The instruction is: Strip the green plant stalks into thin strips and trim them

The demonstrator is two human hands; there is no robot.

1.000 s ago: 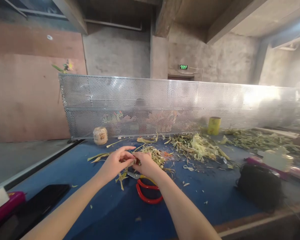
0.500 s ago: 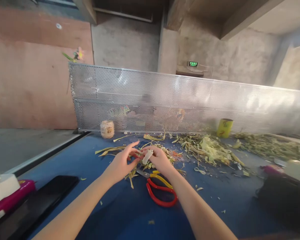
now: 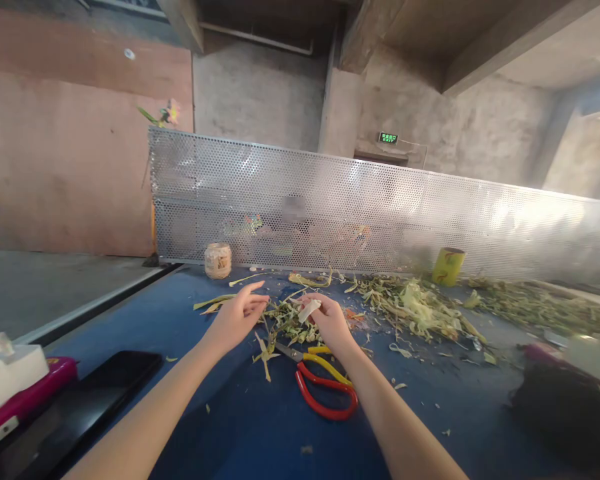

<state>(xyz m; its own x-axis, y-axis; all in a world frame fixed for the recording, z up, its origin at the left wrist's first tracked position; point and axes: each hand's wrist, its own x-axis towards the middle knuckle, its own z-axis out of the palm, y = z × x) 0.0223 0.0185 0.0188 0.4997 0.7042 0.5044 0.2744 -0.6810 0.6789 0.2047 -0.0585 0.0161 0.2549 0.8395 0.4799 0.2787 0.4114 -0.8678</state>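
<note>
My right hand point(image 3: 330, 320) pinches a small pale strip point(image 3: 309, 310) above a heap of green plant trimmings point(image 3: 287, 319) on the blue tabletop point(image 3: 260, 420). A short way to the left, my left hand point(image 3: 237, 317) hovers with fingers loosely curled and apart, nothing visible in it. Red and yellow handled scissors point(image 3: 323, 387) lie flat just under my right wrist, blades pointing toward the trimmings.
A perforated metal screen point(image 3: 380, 213) runs along the table's far edge. By it stand a small jar point(image 3: 217, 260) and a yellow cylinder point(image 3: 447, 265). More leaf scraps point(image 3: 415, 310) spread to the right. A black phone point(image 3: 100, 393), a pink case point(image 3: 25, 400) and a black bag point(image 3: 565, 413) lie near.
My hands were together working one small piece; they have now come apart, the left pulling away leftward while the right keeps the pale strip raised. The camera view shifted slightly.
</note>
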